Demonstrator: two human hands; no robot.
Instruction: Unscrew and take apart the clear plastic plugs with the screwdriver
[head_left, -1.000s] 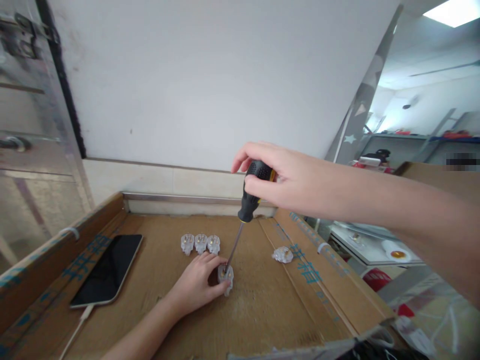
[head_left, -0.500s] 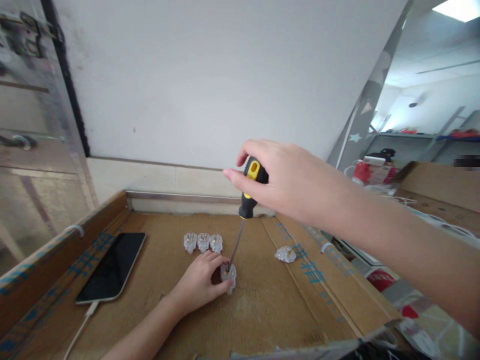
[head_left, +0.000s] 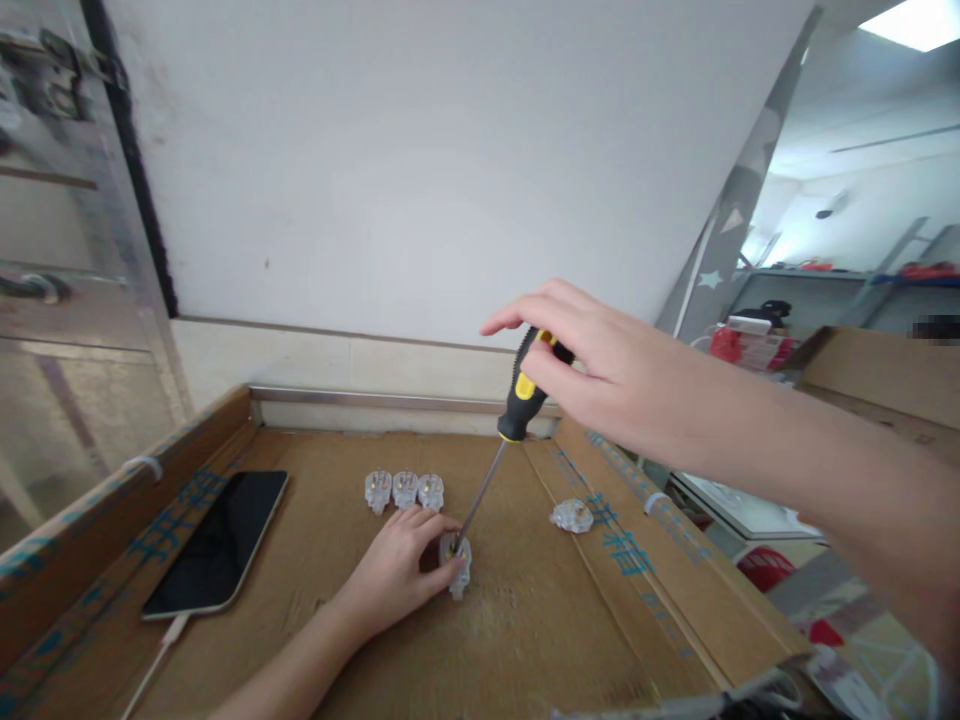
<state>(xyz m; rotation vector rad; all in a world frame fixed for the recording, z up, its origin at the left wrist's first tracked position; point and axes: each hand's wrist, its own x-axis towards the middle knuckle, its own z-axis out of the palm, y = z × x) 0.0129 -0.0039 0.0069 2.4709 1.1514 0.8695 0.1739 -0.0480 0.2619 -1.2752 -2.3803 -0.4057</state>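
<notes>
My left hand (head_left: 405, 565) pinches a clear plastic plug (head_left: 459, 570) against the cardboard, thumb on its near side and fingers on the far side. Above it, my right hand (head_left: 581, 345) grips the black and yellow handle of a screwdriver (head_left: 519, 400), index finger stretched out past the handle. The shaft slants down to the left, and its tip meets the plug between my left fingers. Behind my left hand, three similar clear plugs (head_left: 405, 489) stand in a row with metal pins showing. Another clear plug piece (head_left: 572, 516) lies apart on the right.
A dark-screened phone (head_left: 217, 540) with a white cable (head_left: 150, 670) lies on the left of the cardboard surface (head_left: 315, 520). Raised cardboard sides (head_left: 112, 500) edge the surface. A white wall panel (head_left: 420, 180) rises behind. An open cardboard box (head_left: 885, 390) and shelves are at the right.
The screwdriver's handle has tilted to the right with my right hand, and its index finger has stretched out. The tip stays at the plug, which my left hand still holds.
</notes>
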